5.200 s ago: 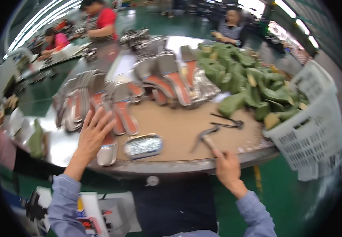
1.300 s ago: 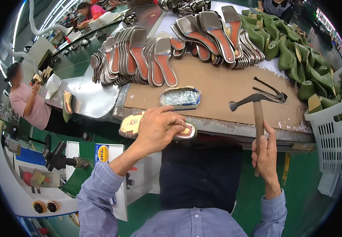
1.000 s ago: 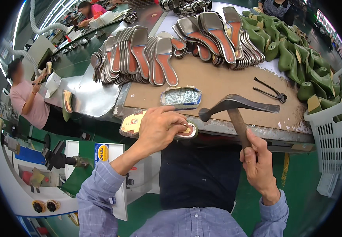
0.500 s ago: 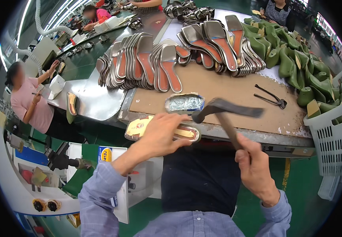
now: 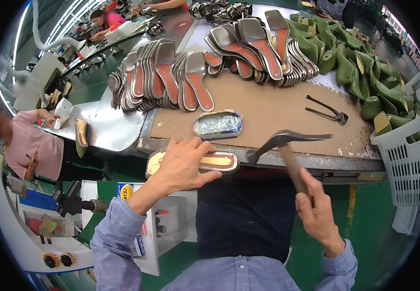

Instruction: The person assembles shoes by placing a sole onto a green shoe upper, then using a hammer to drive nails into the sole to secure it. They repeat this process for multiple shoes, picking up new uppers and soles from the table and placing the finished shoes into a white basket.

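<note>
My left hand (image 5: 183,167) lies over a shoe last with an insole on it (image 5: 218,161), sole side up at the near edge of the bench. Its fingers grip the far side, thumb on the near side. The sole shows cream and brown, with a metallic-looking rim. In my right hand (image 5: 316,208) is a shoemaker's hammer (image 5: 291,165), its wooden handle tilted and its long dark head above the bench edge, apart from the last. Just beyond the left hand sits a small open box (image 5: 218,124) with a clear and silvery content I cannot make out.
Stacks of silver-edged brown insoles (image 5: 166,72) cover the back of the bench (image 5: 263,106). Pincers (image 5: 327,110) lie at the right. Green shoe lasts (image 5: 350,72) are heaped beyond a white plastic basket (image 5: 404,165). At left, a person in pink (image 5: 33,140) stands near another last (image 5: 81,133).
The hammer has moved right, away from the last, its head now clear of my left hand. My left hand stays on the last. The person at left has lowered their arms.
</note>
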The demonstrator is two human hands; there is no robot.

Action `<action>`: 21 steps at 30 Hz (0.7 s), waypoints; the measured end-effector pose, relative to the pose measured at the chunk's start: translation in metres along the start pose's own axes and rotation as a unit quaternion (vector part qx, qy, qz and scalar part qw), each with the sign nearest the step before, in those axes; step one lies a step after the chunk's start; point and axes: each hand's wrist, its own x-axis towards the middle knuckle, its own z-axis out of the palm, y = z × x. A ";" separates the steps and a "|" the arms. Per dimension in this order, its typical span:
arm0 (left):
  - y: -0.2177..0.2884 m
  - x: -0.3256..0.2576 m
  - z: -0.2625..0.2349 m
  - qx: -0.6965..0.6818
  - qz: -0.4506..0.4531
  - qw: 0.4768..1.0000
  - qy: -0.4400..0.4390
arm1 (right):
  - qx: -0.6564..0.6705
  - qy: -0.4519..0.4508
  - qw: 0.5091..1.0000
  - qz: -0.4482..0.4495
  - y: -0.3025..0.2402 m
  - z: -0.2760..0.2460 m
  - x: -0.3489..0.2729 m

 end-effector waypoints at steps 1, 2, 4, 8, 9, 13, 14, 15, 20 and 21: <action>0.001 -0.001 0.000 0.003 -0.006 1.000 -0.002 | -0.040 -0.008 0.998 -0.038 -0.007 -0.002 0.006; 0.002 -0.002 0.000 0.007 -0.012 1.000 -0.004 | -0.079 -0.011 0.994 -0.076 -0.014 -0.004 0.010; 0.002 -0.005 0.002 0.008 -0.027 1.000 -0.006 | -0.133 0.051 0.973 -0.183 -0.029 -0.012 0.020; 0.005 -0.003 0.003 0.011 -0.033 0.999 0.006 | 0.001 0.121 0.972 -0.203 -0.034 -0.003 0.023; 0.005 0.000 0.005 0.011 -0.030 0.999 0.008 | -0.065 0.095 0.964 -0.240 -0.033 0.001 0.035; 0.005 -0.003 0.005 0.022 -0.036 0.999 0.013 | -0.150 -0.074 0.980 -0.106 -0.050 0.007 0.052; 0.005 -0.004 0.004 0.021 -0.038 0.999 0.016 | -0.118 -0.057 0.985 -0.116 -0.056 0.003 0.057; 0.004 -0.009 0.003 0.018 -0.047 0.999 0.018 | -0.114 -0.016 0.985 -0.132 -0.064 -0.002 0.058; 0.003 -0.003 0.006 0.020 -0.035 0.999 0.016 | -0.133 0.176 0.939 -0.265 -0.034 -0.003 0.034; 0.004 -0.003 0.007 0.024 -0.035 0.999 0.019 | -0.227 0.099 0.934 -0.257 -0.027 0.009 0.036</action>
